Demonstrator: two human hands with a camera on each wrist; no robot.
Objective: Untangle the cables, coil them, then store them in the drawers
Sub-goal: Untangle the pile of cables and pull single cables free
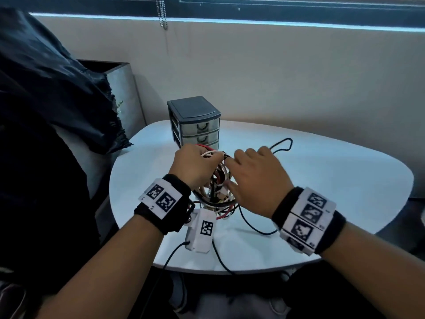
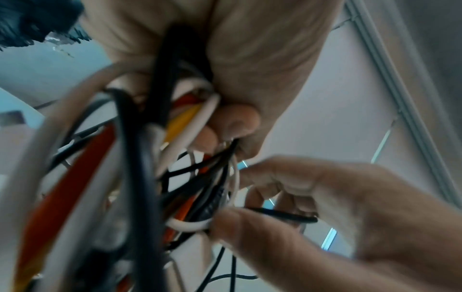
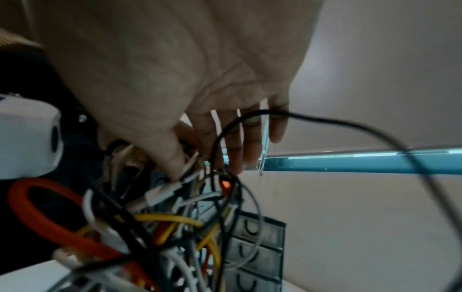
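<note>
A tangle of black, white, red and yellow cables (image 1: 218,192) is lifted off the white table (image 1: 322,180). My left hand (image 1: 195,166) grips the top of the bundle in a fist; the left wrist view shows its fingers (image 2: 232,120) curled round several strands. To its right, my right hand (image 1: 253,178) reaches into the tangle and pinches a thin black cable (image 2: 282,214) between thumb and fingers. That black cable (image 1: 282,146) loops away over the table. A small grey three-drawer unit (image 1: 195,122) stands just behind the hands with all its drawers closed.
A dark cloth (image 1: 46,88) drapes over a chair at the left, with a grey box (image 1: 122,88) behind it. A bead chain (image 1: 162,12) hangs from the window blind. Black leads trail over the table's near edge (image 1: 218,270).
</note>
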